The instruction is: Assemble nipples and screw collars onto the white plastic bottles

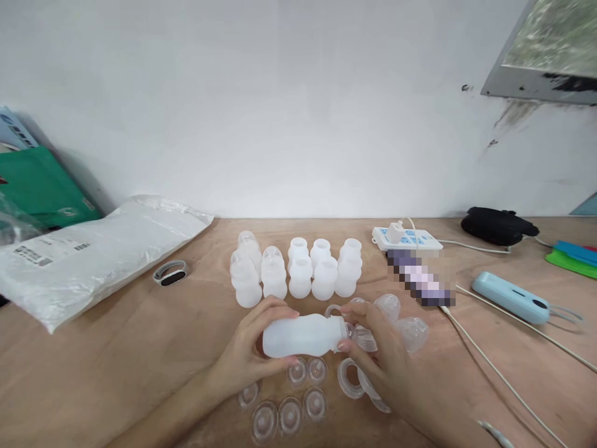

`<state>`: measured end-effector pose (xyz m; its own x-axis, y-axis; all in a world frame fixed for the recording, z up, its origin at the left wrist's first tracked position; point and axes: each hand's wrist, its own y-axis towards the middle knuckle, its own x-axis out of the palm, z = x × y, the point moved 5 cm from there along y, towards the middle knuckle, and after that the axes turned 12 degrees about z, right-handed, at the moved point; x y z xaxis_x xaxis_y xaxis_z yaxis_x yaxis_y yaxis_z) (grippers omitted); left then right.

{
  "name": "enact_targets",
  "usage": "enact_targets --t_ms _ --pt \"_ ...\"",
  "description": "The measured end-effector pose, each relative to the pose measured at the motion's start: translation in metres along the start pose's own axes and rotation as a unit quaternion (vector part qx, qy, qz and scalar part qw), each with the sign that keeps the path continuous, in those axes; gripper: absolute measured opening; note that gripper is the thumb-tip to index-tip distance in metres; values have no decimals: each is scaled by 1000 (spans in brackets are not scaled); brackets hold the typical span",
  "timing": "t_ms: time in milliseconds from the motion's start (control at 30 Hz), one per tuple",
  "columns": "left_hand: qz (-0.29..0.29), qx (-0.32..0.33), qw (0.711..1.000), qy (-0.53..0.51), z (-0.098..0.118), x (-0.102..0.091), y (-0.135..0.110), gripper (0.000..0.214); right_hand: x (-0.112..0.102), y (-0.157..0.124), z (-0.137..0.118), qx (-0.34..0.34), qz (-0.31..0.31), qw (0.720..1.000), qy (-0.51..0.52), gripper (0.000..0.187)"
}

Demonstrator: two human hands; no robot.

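Fingers (273,308) of the left hand (242,354) are closed over the base end of a white bottle (303,335), thumb beneath, holding it level above the wooden table (116,373). From this bottle, a white plastic bag (93,255) lies at 10 o'clock and a wristband (170,272) lies nearer on the same bearing. Upright bottles (298,270) stand grouped at 12 o'clock. Clear discs (289,414) lie at 6 o'clock, partly under the left hand. At 3 o'clock, the right hand (387,361) pinches a clear fitting (362,339) at the bottle neck between thumb and forefinger. Clear rings (349,376) lie below this hand; domed caps (413,333) lie just beyond it. A power strip (405,236) sits at 1 o'clock and a light-blue device (510,297) at 2 o'clock.
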<state>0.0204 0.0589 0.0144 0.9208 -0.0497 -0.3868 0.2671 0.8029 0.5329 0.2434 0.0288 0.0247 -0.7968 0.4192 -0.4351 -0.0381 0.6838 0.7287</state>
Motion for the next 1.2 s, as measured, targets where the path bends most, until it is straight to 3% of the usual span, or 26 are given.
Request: enact_targets --t_ms 100,167,300,400,533,633,700,967,1200 --pt "21 102 993 51 8 -4 -3 37 1 1 4 60 -26 997 42 28" --pt "26 123 991 55 9 -6 -3 39 1 3 3 82 -42 994 62 36" --pt "43 82 995 30 5 -8 0 42 1 7 -3 91 -73 990 78 55" --pt "50 65 997 12 4 -8 3 42 4 7 -4 96 -99 986 90 58" --pt "66 47 997 3 0 -9 5 40 3 10 -8 66 -96 986 116 44" --pt "77 35 996 1 -2 -10 6 37 -1 12 -18 7 -84 989 121 21" --pt "70 33 997 -7 -3 -10 6 38 -3 12 -23 -31 -78 990 113 15" --pt "41 14 998 -40 -7 -6 4 40 -5 8 -14 -62 -39 997 34 35" --pt "35 -51 995 -77 -8 -5 2 30 6 8 -9 -67 -72 993 63 37"
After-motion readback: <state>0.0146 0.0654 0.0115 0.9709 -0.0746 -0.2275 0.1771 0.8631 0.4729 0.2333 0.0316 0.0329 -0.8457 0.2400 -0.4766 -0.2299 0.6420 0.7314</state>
